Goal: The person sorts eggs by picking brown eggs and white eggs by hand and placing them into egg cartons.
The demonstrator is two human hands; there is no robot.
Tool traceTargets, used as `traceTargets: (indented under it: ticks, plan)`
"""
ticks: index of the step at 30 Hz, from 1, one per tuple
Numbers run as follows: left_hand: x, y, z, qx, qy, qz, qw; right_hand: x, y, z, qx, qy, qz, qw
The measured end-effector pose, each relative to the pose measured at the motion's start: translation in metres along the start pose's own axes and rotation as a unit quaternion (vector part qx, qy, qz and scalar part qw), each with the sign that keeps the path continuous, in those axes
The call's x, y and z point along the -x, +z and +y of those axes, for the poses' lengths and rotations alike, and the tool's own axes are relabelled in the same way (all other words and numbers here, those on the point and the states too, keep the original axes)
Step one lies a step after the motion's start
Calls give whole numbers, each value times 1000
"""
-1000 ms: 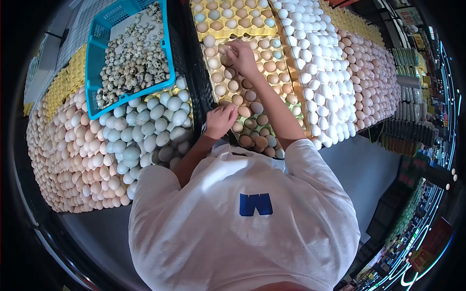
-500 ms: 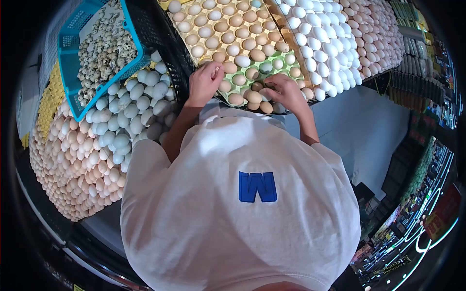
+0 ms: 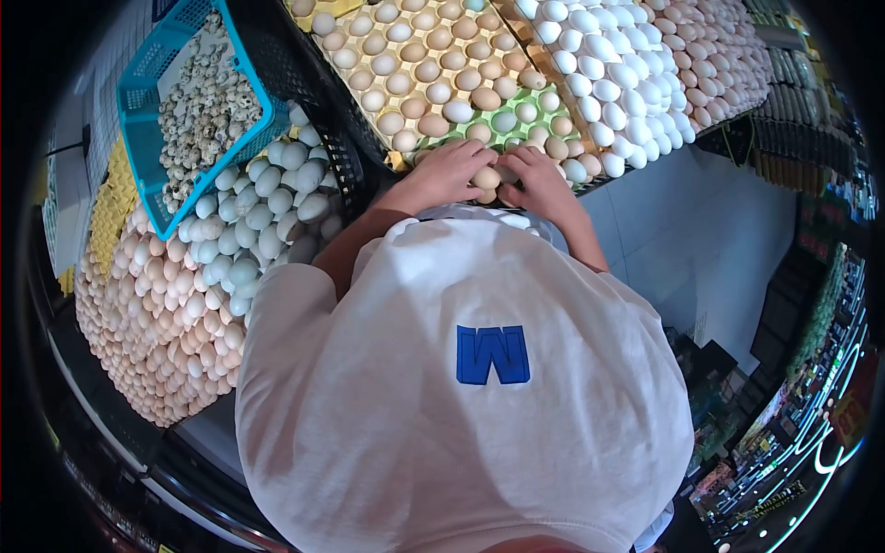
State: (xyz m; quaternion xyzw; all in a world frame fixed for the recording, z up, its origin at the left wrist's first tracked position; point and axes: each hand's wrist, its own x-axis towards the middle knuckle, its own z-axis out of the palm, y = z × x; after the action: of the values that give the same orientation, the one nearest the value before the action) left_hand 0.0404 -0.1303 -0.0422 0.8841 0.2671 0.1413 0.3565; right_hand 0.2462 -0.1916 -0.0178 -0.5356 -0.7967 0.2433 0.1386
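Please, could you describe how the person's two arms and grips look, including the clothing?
The left grip and right grip are bare, five-fingered human hands; no gloves or wristbands show. Forearms are uncovered below loose, white short sleeves of a T-shirt with a blue block-letter patch.

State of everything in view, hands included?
Left hand: fingers bent, grip unclear
Right hand: fingers bent, grip unclear
Green tray: loaded, partly hidden
Tan tray: loaded
Blue basket: open-topped, holding speckled eggs
White eggs: stacked
Bluish eggs: piled
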Motion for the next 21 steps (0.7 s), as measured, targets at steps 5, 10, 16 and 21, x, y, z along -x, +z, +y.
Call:
traceTargets:
  ticks: [5, 10, 16, 21]
  plan:
    - [-4, 10, -7, 11, 31, -29, 999, -2, 10, 2, 35, 6, 0, 999]
    - [0, -20, -13, 123, -94, 115, 981, -11, 2, -6, 7, 28, -6, 1000]
    - [-22, -98, -91, 149, -278, 372, 873, -67, -29, -11, -244, 42, 60, 967]
    - [-66, -129, -150, -100, -325, 460, 820, -185, -30, 4, -351, 22, 71, 933]
